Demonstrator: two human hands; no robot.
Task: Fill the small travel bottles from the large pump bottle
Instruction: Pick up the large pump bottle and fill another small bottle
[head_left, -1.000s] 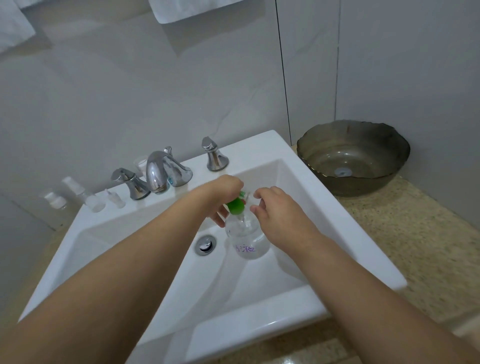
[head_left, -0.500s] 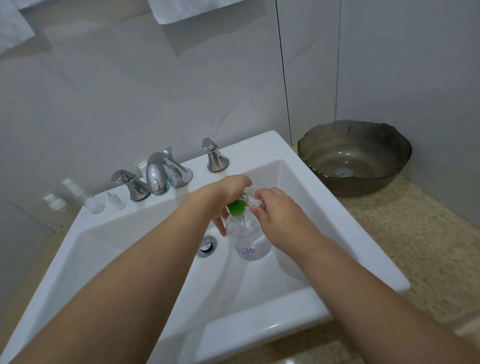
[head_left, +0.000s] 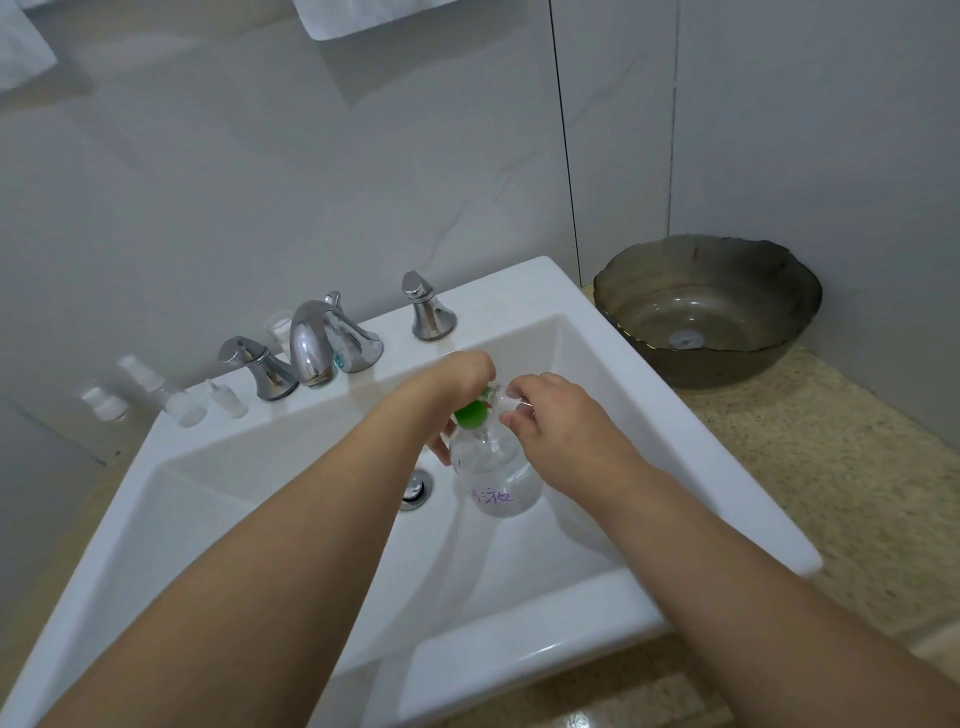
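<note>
Over the white sink (head_left: 649, 395), the left hand (head_left: 457, 376) curls its grip around the green pump head (head_left: 471, 414) of the clear pump bottle (head_left: 493, 473), which stands in the basin beside the drain (head_left: 415, 490). The right hand (head_left: 558, 415) pinches a small clear travel bottle (head_left: 506, 401) at the pump's spout. More small bottles (head_left: 184, 408) stand on the sink's back ledge left of the faucet (head_left: 317, 343).

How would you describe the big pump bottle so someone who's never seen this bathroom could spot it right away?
Start at the white sink with the chrome faucet. Inside its basin, just right of the drain, stands the large pump bottle, with both hands at its top. It is the only clear bottle with a green pump collar and purple handwriting; the small bottles on the ledge are plain and much smaller.
</note>
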